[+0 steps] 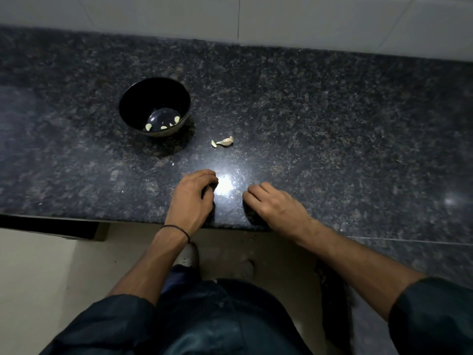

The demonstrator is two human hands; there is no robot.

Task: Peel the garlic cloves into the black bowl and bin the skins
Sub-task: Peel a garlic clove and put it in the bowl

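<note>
The black bowl [133, 98] stands on the dark granite counter [307, 119], left of centre, with several peeled garlic cloves [162, 126] in its bottom. To its right lie an unpeeled garlic clove [226, 141] and a small pale piece [213, 144] beside it. My left hand [192, 196] rests near the counter's front edge with its fingers curled under; whatever is inside them is hidden. My right hand [273, 203] lies a little to the right, loosely bent fingertips on the stone, holding nothing I can see. A tiny skin fleck [238, 192] sits between the hands.
A white tiled wall [281, 19] runs along the back of the counter. The counter's front edge [76, 217] drops to a pale floor where my legs and shoes show. No bin is in view.
</note>
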